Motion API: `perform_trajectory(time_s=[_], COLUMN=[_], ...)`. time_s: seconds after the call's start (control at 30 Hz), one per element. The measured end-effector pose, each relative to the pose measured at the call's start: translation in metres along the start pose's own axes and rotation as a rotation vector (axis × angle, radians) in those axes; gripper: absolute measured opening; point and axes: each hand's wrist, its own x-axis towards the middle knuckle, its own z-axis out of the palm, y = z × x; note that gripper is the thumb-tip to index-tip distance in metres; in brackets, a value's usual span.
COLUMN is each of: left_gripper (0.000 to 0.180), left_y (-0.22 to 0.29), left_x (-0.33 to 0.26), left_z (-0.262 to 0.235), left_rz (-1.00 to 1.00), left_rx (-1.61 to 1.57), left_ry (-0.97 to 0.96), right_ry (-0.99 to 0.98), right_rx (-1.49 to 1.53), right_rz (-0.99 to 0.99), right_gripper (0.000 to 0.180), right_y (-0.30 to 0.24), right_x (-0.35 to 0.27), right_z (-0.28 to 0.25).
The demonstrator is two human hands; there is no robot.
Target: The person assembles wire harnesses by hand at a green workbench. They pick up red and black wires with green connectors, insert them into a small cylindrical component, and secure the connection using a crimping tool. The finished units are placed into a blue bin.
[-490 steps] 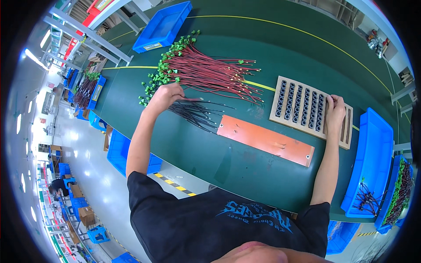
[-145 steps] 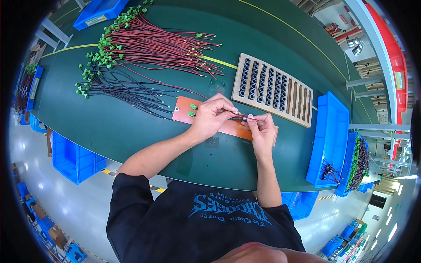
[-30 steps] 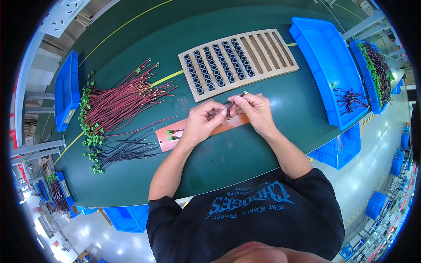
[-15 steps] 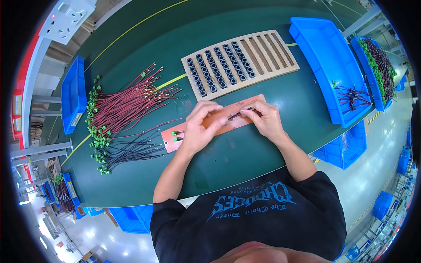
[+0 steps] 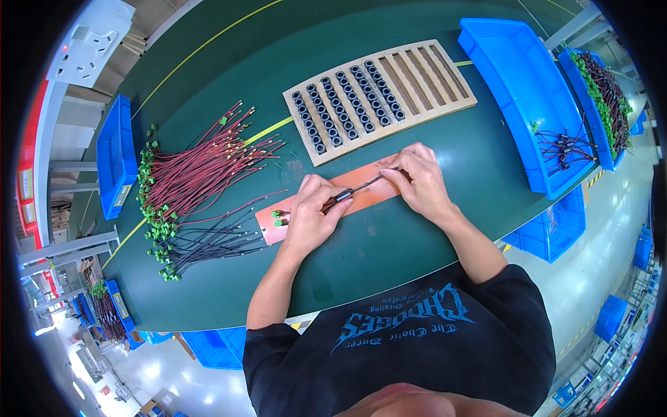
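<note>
My left hand [image 5: 311, 214] is closed around a short black cylindrical sleeve [image 5: 343, 196] above the orange board [image 5: 375, 198]. Thin dark wires [image 5: 370, 183] run out of the sleeve's right end. My right hand [image 5: 421, 182] pinches those wires between thumb and fingers, stretching them nearly straight between both hands. At the board's left end lie two small green connectors [image 5: 280, 218], beside my left hand; it hides where their leads run. How many wires pass through the sleeve I cannot tell.
Red wires [image 5: 201, 160] and black wires [image 5: 208, 243] with green connectors lie at left. Behind the board, a wooden rack [image 5: 410, 126] holds several rows of black sleeves. Blue bins stand left [image 5: 114, 156] and right [image 5: 517, 104], the right one holding a few wired pieces [image 5: 564, 149].
The black sleeve now shows at my left fingertips, and a longer stretch of wire spans the gap to my right hand. My right hand has shifted slightly up.
</note>
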Motion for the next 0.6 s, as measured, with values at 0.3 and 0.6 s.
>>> perform_trajectory(time_s=[0.3,0.6], left_gripper=[0.027,0.025], left_y=[0.001,-0.003], left_x=[0.002,0.004], left_z=[0.001,0.005], left_rz=[0.002,0.005], left_rx=[0.077,0.078], left_ry=[-0.02,0.023], right_ry=[-0.064,-0.112], right_rx=[0.028,0.064], right_rz=[0.035,0.024], right_gripper=[0.011,0.02], right_y=[0.005,0.018], right_x=[0.005,0.006], right_z=[-0.008,-0.012])
